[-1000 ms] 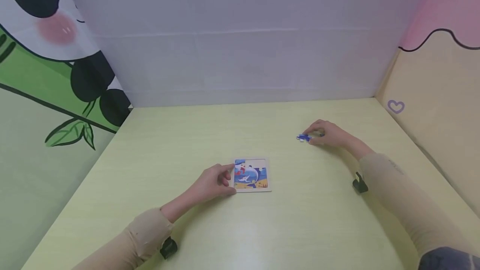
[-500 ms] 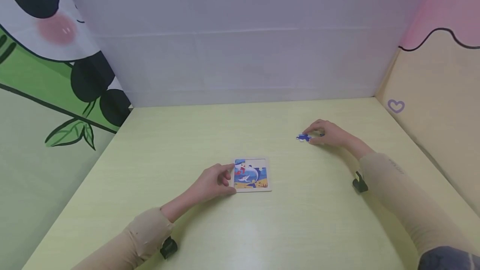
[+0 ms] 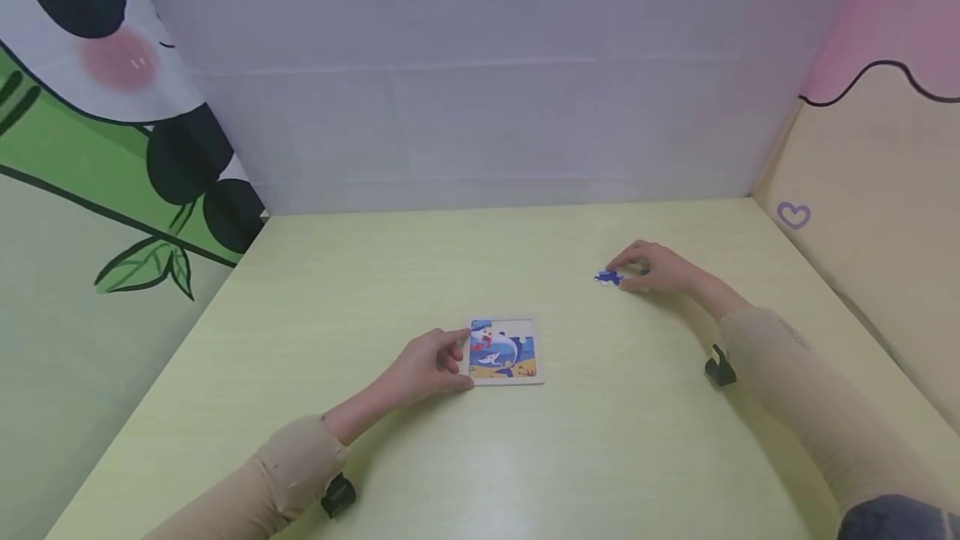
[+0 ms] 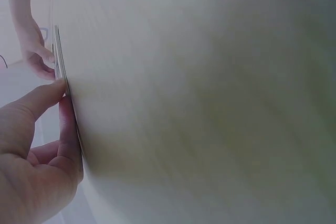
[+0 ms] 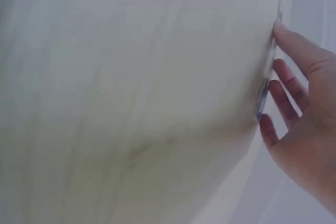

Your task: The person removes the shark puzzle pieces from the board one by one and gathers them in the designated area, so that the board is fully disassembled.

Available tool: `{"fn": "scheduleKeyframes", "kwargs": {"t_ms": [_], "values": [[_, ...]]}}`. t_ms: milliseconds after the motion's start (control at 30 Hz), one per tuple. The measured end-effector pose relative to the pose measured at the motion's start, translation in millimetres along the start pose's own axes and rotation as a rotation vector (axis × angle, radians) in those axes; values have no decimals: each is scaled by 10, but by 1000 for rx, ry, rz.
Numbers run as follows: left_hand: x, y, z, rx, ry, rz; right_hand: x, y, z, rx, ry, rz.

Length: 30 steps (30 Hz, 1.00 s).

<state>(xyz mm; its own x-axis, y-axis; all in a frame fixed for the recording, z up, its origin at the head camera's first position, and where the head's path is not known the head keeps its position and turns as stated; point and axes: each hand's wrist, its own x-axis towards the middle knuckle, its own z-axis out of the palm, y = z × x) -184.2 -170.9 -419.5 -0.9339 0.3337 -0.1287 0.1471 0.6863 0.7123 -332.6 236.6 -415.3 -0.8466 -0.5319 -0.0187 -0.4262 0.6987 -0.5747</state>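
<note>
A small square puzzle board [image 3: 502,352] with a sea picture lies flat on the table, its upper right part showing pale. My left hand [image 3: 427,367] holds the board's left edge, thumb at the lower corner and index finger at the upper one. Farther back on the right lie blue puzzle pieces [image 3: 608,277]. Thumb and fingers of my right hand [image 3: 656,267] touch them from the right, partly covering them. In the right wrist view, the fingertips of the right hand [image 5: 304,98] rest along the thin pieces [image 5: 263,94].
The pale yellow table [image 3: 360,273] reaches back to a white cloth wall [image 3: 480,132]. A panel with a cartoon drawing [image 3: 135,257] stands at the left and a beige and pink panel [image 3: 870,190] at the right. Black wrist devices [image 3: 721,367] sit under both sleeves.
The head view has shifted very slightly. Both hands keep their places, the left at the board and the right at the blue pieces, which look slightly turned or shifted.
</note>
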Motion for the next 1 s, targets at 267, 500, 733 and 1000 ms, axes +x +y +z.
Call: {"fn": "scheduleKeyframes", "kwargs": {"t_ms": [267, 500, 733, 1000], "values": [[8, -13, 16, -6, 10, 0, 25, -180, 21, -51, -1, 26], [11, -4, 9, -12, 17, -15, 171, -473, 245, -73, 65, 14], [12, -39, 23, -28, 22, -18, 229, -905, 576, 2, 127, -46], [20, -56, 12, -30, 26, -30, 210, -1318, 848, 93, 143, -75]]}}
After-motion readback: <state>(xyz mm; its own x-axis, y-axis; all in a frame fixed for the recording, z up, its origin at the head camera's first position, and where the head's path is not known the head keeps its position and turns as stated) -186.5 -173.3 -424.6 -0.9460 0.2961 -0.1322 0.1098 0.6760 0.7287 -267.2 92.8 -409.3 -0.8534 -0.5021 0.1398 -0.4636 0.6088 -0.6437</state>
